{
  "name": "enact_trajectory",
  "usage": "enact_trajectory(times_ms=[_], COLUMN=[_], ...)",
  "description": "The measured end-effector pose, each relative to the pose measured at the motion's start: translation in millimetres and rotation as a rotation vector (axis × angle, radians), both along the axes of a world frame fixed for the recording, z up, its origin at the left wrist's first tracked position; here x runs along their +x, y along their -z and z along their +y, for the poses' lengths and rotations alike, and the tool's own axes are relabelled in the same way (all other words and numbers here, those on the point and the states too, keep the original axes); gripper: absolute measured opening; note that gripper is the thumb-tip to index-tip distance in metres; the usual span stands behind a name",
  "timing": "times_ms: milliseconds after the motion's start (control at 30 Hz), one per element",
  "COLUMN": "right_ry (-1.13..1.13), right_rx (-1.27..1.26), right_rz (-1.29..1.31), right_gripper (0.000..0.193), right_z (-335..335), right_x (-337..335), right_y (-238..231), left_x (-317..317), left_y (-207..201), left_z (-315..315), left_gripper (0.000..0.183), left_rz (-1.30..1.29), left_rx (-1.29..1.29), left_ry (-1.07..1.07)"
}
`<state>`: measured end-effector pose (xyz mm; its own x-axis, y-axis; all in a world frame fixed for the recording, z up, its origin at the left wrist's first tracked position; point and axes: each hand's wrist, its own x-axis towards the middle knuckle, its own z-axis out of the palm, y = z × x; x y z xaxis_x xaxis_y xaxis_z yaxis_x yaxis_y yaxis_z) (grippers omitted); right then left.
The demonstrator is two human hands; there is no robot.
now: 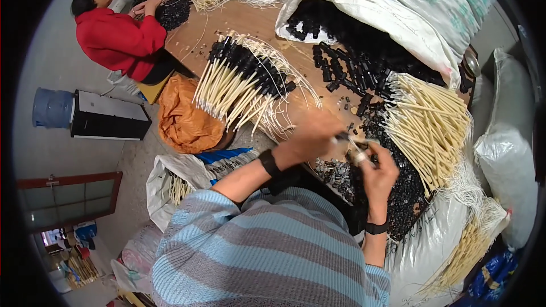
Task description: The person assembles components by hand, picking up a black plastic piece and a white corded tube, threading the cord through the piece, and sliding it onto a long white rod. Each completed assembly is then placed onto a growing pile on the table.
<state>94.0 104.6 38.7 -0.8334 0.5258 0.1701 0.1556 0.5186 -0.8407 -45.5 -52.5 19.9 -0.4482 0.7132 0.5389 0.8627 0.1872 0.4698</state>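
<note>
The left hand (pixel 314 136) was blurred above the worktop (pixel 244 20), so I could not tell whether it pinched the small black piece (pixel 342 136) at its fingertips, between both hands. The right hand (pixel 379 173) was just beside it, fingers curled (their grip, too, was unclear), near heaped black parts (pixel 405 193) and a bundle of pale sticks (pixel 429 133).

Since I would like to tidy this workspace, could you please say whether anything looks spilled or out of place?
Yes, possibly: black plastic fittings lie strewn across the brown table at the mouth of the open white woven sack, as if spilled from it, though this may be deliberate. Nothing looks clearly damaged.
</note>
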Motion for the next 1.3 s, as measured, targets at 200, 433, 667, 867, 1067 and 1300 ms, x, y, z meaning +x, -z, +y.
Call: enact_trajectory(times_ms=[200, 433, 667, 867, 1067, 1300], right_ry=[-0.287, 0.055, 0.306, 0.107, -0.117, 0.038], right_rx=[0.376, 0.333, 0.703, 0.807, 0.796, 0.507], right_rz=[-0.070, -0.108, -0.443, -0.168, -0.099, -0.196], right_gripper=[0.023, 0.015, 0.014, 0.012, 0.015, 0.014], right_z=[-15, 36, 104, 92, 66, 60], right_x=[1, 14, 50, 43, 23, 26], right_y=[-7, 7, 14, 5, -7, 29], left_x=[-53, -42, -47, -49, -40, -34], left_y=[11, 11, 41, 41, 50, 29], left_z=[-59, 14, 84, 72, 45, 33], left_gripper=[0.033, 0.036, 0.030, 0.029, 0.028, 0.032], left_rz=[0.213, -0.033, -0.053, 0.003, -0.879, -0.570], left_rx=[-0.195, 0.004, -0.196, -0.231, 0.086, -0.224], left_ry=[-0.649, -0.158, -0.039, -0.027, 0.017, -0.146])
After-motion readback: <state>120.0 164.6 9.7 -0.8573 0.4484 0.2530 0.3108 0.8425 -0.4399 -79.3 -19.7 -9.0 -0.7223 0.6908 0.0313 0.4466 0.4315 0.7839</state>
